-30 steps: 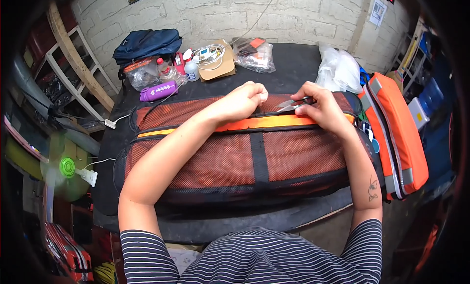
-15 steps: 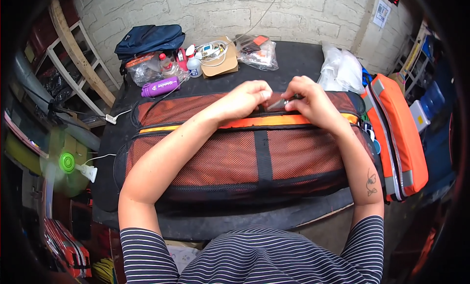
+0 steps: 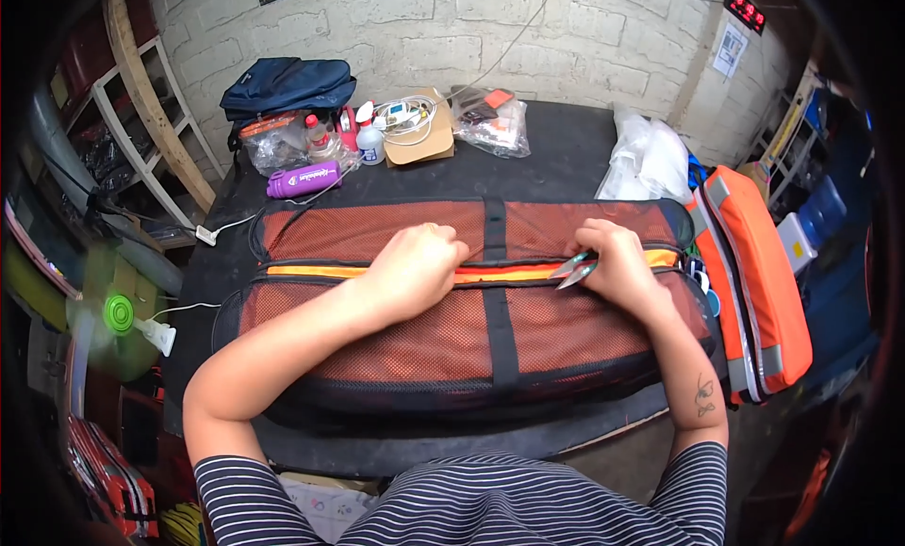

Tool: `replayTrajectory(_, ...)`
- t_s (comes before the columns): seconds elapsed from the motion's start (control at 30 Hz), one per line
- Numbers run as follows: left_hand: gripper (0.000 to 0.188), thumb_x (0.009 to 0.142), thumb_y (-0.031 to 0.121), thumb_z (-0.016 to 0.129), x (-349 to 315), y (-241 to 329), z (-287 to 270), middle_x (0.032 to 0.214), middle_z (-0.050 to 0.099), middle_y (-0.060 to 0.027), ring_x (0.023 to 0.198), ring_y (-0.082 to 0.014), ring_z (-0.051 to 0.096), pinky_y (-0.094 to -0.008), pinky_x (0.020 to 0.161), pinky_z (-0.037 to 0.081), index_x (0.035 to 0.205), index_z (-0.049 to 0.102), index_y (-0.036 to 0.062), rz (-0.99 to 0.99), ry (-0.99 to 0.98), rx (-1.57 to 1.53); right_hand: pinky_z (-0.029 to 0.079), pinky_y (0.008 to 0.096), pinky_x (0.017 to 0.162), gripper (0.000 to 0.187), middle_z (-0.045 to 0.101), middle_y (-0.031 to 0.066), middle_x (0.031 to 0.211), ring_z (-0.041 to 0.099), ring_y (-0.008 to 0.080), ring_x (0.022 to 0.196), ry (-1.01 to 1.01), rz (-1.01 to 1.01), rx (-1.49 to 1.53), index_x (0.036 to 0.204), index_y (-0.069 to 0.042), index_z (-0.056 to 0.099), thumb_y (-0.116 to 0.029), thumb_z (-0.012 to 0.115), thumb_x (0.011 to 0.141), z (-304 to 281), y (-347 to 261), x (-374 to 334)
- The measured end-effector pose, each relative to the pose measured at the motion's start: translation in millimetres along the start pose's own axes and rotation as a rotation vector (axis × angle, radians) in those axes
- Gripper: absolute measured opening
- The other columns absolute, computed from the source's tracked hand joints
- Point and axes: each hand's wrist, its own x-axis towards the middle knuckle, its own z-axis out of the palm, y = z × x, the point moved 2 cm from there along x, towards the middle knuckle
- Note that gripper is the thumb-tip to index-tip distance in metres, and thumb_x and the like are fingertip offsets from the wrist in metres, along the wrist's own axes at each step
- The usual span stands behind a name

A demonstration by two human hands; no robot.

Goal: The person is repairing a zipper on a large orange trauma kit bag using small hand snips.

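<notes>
A long black bag with orange-red mesh panels [image 3: 405, 337] lies across the dark table in front of me. Along its top runs a yellow-orange strip [image 3: 514, 275] between black edges, and black webbing [image 3: 501, 334] crosses it. My left hand [image 3: 419, 268] is closed over the strip left of the webbing; its fingertips are hidden, so what they pinch cannot be made out. In my right hand [image 3: 613, 263], closed above the strip's right part, is a pair of small thread snips [image 3: 574, 270] with green on the handle, blades pointing left.
An orange bag [image 3: 759, 282] stands at the right, beside white plastic bags [image 3: 646, 155]. Along the back are a blue backpack [image 3: 287, 89], a purple bottle [image 3: 304, 179], a spray bottle [image 3: 369, 141] and a cardboard piece with cable [image 3: 419, 131]. A small fan [image 3: 121, 312] spins at left.
My hands have moved apart and nearer to me, from the far mesh panel down to the yellow-orange strip. The snips remain in my right hand, and the far webbing now shows.
</notes>
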Motion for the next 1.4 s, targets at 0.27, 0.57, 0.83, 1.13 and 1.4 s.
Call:
replayTrajectory(0.27, 0.007, 0.075, 0.001, 0.066, -22.5, 16.7, -1.9, 0.072, 0.056, -0.0059, 0.066, -0.0169, 0.059, -0.0249, 0.056, 0.048, 0.077, 0.060, -0.0012, 0.487, 0.403, 0.552, 0.048, 0.0371, 0.064, 0.025, 0.057, 0.0087, 0.083, 0.059, 0.0279, 0.075, 0.310, -0.254, -0.103, 0.084, -0.005, 0.063, 0.000, 0.067, 0.060, -8.2, -35.1, -8.2)
replayTrajectory(0.57, 0.002, 0.071, 0.003, 0.065, -35.3, 38.2, -3.5, 0.069, 0.058, -0.0042, 0.067, -0.0152, 0.058, -0.0227, 0.057, 0.046, 0.070, 0.063, 0.0015, 0.547, 0.474, 0.612, 0.043, 0.0353, 0.058, 0.027, 0.058, 0.0108, 0.083, 0.055, 0.0251, 0.068, 0.238, -0.288, -0.276, 0.085, -0.002, 0.063, -0.004, 0.064, 0.058, -2.2, -59.1, -30.3)
replayTrajectory(0.83, 0.008, 0.072, 0.005, 0.065, -29.3, 46.3, -10.0, 0.073, 0.058, -0.0048, 0.069, -0.0150, 0.056, -0.0253, 0.060, 0.044, 0.077, 0.066, -0.0006, 0.492, 0.375, 0.476, 0.037, 0.0304, 0.048, 0.016, 0.060, 0.0110, 0.080, 0.049, 0.0177, 0.055, 0.337, -0.471, -0.339, 0.078, 0.003, 0.063, 0.000, 0.067, 0.064, -2.3, -55.6, -32.6)
replayTrajectory(1.13, 0.014, 0.078, 0.010, 0.069, 32.2, 59.9, 8.2, 0.083, 0.060, -0.0083, 0.080, -0.0278, 0.061, -0.0389, 0.073, 0.050, 0.090, 0.068, 0.0040, 0.076, 0.201, -0.422, 0.040, 0.0291, 0.049, 0.016, 0.062, 0.0123, 0.082, 0.052, 0.0176, 0.056, 0.376, -0.474, -0.399, 0.080, 0.003, 0.064, -0.003, 0.065, 0.065, 3.1, -53.7, -40.1)
replayTrajectory(1.4, 0.010, 0.075, 0.009, 0.069, 64.1, 59.6, 14.1, 0.078, 0.064, -0.0142, 0.078, -0.0320, 0.064, -0.0406, 0.072, 0.051, 0.077, 0.067, 0.0000, -0.137, -0.017, -0.473, 0.040, 0.0287, 0.049, 0.017, 0.063, 0.0124, 0.083, 0.052, 0.0175, 0.057, 0.401, -0.474, -0.401, 0.078, 0.001, 0.064, -0.004, 0.066, 0.062, 10.7, -47.6, -39.7)
